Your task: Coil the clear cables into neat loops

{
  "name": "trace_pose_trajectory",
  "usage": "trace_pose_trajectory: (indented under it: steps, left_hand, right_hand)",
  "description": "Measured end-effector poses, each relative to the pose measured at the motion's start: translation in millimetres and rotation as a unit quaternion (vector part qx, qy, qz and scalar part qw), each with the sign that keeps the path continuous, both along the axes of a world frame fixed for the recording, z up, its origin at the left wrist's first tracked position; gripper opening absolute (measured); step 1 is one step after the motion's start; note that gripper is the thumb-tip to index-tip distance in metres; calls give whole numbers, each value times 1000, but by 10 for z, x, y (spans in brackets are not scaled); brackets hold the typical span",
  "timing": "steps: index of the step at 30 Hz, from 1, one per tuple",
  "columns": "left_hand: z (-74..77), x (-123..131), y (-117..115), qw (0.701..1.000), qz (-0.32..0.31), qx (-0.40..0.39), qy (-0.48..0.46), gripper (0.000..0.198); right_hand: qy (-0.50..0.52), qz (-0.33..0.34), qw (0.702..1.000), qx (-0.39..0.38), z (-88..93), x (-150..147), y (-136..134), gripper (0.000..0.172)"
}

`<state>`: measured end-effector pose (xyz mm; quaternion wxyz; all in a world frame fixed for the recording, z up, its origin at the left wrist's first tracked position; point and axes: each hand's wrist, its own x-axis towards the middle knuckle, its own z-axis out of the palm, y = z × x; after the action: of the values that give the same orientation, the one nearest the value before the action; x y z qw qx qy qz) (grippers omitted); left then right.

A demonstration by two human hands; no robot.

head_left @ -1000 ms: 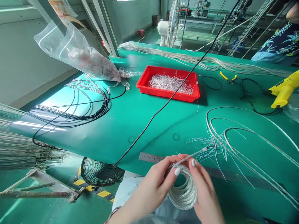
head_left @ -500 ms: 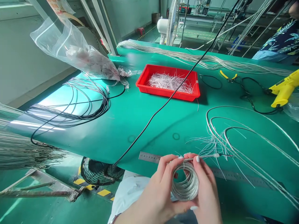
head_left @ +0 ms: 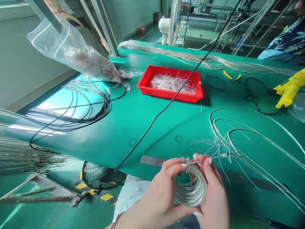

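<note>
A small coil of clear-sheathed silvery cable [head_left: 192,198] is held between my two hands above the front edge of the table. My left hand [head_left: 162,190] wraps its left side, with the thumb beneath and the fingertips at a thin tie around the top strands. On the other side, my right hand [head_left: 215,187] pinches the cable's free end between thumb and fingers while its palm lies along the coil. That free end [head_left: 223,156] sticks out to the right, with a pale sleeve and thin dark wires. Behind the hands lie loose thin white strands [head_left: 220,143], probably cable ties.
A steel ruler [head_left: 151,160] lies partly under my hands. Farther back are a red tray [head_left: 170,96] of white clippings, yellow-handled cutters [head_left: 232,77] and a yellow glue gun [head_left: 289,90]. A black cable [head_left: 154,119] slants across the space. Black cable coils [head_left: 95,119] lie left.
My right hand's fingertips have slid a little to the right along the cable's end, away from the tie. The coil has turned slightly, and my left hand keeps its hold.
</note>
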<state>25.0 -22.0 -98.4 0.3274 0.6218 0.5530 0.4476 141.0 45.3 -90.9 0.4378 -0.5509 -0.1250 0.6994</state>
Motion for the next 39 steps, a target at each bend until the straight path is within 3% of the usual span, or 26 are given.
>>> trace_pose_trajectory:
  steps: [6, 12, 16, 19, 22, 25, 29, 31, 35, 39]
  left_hand:
    - [32, -73, -23, 998, -60, 3, -29, 77]
    - [32, -91, 6, 998, -66, -5, -15, 79]
    - [-42, -55, 66, 999, -29, 34, -11, 101]
    - [-68, -67, 77, 999, -8, 44, 8, 94]
    - [-55, -126, 68, 999, -35, 35, -19, 84]
    - [-38, -157, 75, 988, -16, -31, -147, 76]
    - [-3, -65, 100, 919, -7, -142, -368, 67]
    - [39, -2, 96, 915, -15, -151, -375, 67]
    - [107, 30, 70, 937, -22, -178, -301, 65]
    - [104, -56, 96, 877, -52, -220, -425, 87]
  right_hand:
    - [-15, -7, 1000, 16, 26, 21, 1, 38]
    - [-54, -46, 997, 28, 100, -67, -52, 37]
    - [-16, -63, 998, -4, 91, -122, -103, 35]
    - [20, -54, 998, 14, 58, -106, -106, 38]
    - [38, -16, 998, 42, 34, -63, -84, 37]
    - [42, 44, 992, 113, 17, -42, -68, 30]
    - [-1, 103, 976, 190, -22, -53, -33, 32]
    - [-22, 114, 976, 187, -39, -49, 21, 33]
    - [-8, 171, 968, 184, -21, 2, 192, 25]
    - [2, 244, 955, 170, 34, 42, 315, 24]
